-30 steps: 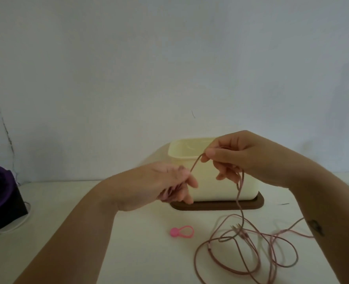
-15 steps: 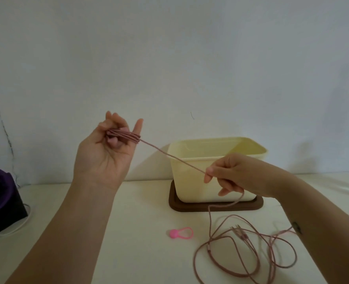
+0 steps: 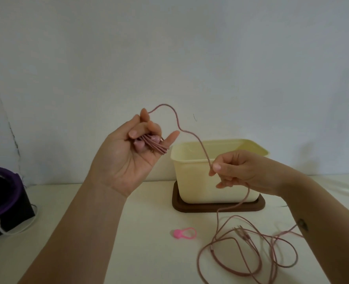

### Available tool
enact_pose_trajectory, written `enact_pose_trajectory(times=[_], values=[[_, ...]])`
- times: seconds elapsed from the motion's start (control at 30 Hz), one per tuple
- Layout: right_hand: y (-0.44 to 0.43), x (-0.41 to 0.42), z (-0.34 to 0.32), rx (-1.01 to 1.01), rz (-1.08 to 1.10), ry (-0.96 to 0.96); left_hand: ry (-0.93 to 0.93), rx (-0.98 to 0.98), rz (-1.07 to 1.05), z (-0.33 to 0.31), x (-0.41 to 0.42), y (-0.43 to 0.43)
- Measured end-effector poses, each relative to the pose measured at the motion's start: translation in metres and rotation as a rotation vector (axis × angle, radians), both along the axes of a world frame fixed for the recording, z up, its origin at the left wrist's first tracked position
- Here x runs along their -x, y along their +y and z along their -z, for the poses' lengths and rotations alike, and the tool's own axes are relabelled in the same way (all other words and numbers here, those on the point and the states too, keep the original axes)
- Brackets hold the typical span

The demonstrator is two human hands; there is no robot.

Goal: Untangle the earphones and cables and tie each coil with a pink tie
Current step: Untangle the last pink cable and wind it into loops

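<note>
My left hand (image 3: 128, 158) is raised palm-up in front of the wall, its fingers curled round several wound turns of a dusty-pink cable (image 3: 202, 146). From there the cable arcs up, then drops slack to my right hand (image 3: 237, 171), which pinches it between thumb and forefinger in front of the box. Below that hand the cable falls to the table and spreads in loose tangled loops (image 3: 249, 253) at the lower right. A bright pink tie (image 3: 184, 233) with a round knob and a loop lies flat on the table, left of the loops.
A cream plastic box (image 3: 200, 181) stands on a dark brown lid (image 3: 218, 208) near the wall. At the far left sits a black device with a purple ring (image 3: 1, 199) and a white cord. The table (image 3: 145, 259) is white.
My left hand rose from beside the right hand to head height with cable wound on its fingers. The stretch between the hands, taut half a second ago, now hangs in a slack arc.
</note>
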State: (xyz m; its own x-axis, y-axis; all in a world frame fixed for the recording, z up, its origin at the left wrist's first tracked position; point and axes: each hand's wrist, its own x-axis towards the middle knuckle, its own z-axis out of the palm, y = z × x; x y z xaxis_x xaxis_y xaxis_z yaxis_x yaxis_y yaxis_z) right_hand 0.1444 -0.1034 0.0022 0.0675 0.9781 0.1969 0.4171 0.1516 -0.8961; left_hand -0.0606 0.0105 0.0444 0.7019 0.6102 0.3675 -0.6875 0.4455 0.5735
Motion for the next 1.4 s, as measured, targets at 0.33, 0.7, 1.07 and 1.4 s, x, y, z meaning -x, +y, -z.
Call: enact_pose_trajectory(times=[0.33,0.7,1.07,1.4], values=[[-0.001,0.036,-0.072,-0.271,0.206,0.178,0.411,-0.517,-0.358,-0.043,-0.013,-0.021],[-0.018,0.081,-0.144,-0.242,0.239,-0.175,1.158,-1.684,-1.209,-0.107,0.002,-0.034],[-0.016,0.071,-0.156,-0.13,0.512,-0.627,0.91,-1.145,0.023,-0.146,0.053,-0.039],[-0.04,0.122,-0.166,-0.598,0.363,-0.306,0.792,-0.842,-0.012,-0.157,0.053,-0.047]])
